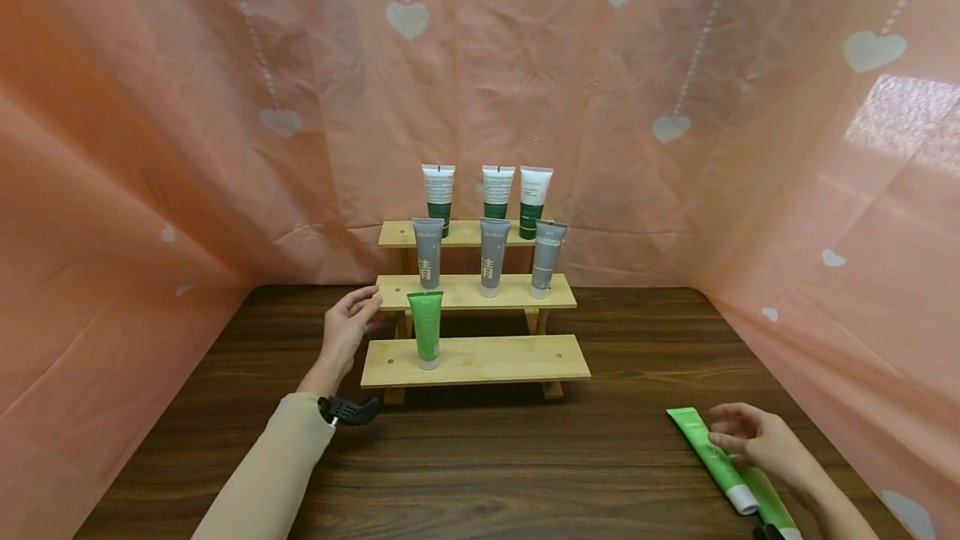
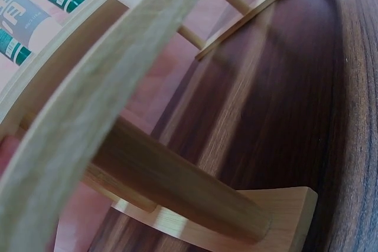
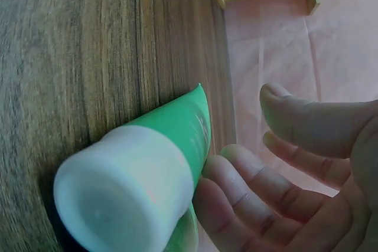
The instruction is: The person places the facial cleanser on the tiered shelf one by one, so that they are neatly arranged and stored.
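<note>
My left hand (image 1: 348, 323) is at the left end of the middle shelf (image 1: 386, 297) of a three-step wooden display rack (image 1: 491, 369). Its fingers grip that edge, some partly hidden beneath. At the lower right, my right hand (image 1: 768, 440) reaches beside a green squeeze tube (image 1: 705, 444) with a white cap (image 3: 112, 193). The right wrist view shows bent fingers (image 3: 236, 187) close against the tube's side, thumb well apart from it. Partly under this tube lies a second green tube (image 1: 767, 494). Another green tube (image 1: 427, 327) stands cap down on the bottom shelf, left side.
Three grey tubes (image 1: 492, 257) stand on the middle shelf, the rightmost one leaning. Three white-and-green tubes (image 1: 498, 190) stand on the top shelf. The rack rests on a dark wooden table (image 1: 480, 457), with pink heart-patterned curtain (image 1: 570, 65) behind and at both sides.
</note>
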Demonstrator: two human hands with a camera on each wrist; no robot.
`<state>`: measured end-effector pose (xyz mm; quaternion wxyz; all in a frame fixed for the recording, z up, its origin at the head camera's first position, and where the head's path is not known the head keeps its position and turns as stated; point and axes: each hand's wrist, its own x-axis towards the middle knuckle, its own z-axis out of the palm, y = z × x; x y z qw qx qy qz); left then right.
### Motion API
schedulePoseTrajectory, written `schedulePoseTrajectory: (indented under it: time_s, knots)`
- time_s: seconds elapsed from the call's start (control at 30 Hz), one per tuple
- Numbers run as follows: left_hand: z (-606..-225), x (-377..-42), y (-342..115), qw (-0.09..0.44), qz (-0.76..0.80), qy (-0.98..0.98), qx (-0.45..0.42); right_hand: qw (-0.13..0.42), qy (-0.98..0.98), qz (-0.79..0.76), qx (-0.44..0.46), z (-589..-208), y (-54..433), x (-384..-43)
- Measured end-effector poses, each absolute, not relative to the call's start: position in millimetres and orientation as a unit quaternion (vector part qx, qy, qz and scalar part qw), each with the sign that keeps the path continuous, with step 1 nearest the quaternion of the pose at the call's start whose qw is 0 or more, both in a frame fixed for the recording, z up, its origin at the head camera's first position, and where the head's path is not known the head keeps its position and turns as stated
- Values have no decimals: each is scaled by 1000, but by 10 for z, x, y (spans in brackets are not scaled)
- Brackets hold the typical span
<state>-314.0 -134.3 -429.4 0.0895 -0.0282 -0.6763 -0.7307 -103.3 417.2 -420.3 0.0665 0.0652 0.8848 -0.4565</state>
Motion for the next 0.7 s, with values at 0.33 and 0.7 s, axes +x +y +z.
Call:
schedulePoseTrajectory:
  time_s: [0.33, 0.7]
  knots:
    - [-4295, -3137, -1340, 88, -733, -674, -24, 66, 900, -428, 43, -4248, 4175, -1045]
    - [-4305, -3140, -1336, 92, -732, -675, -24, 61, 901, -429, 21, -4297, 4065, -1088]
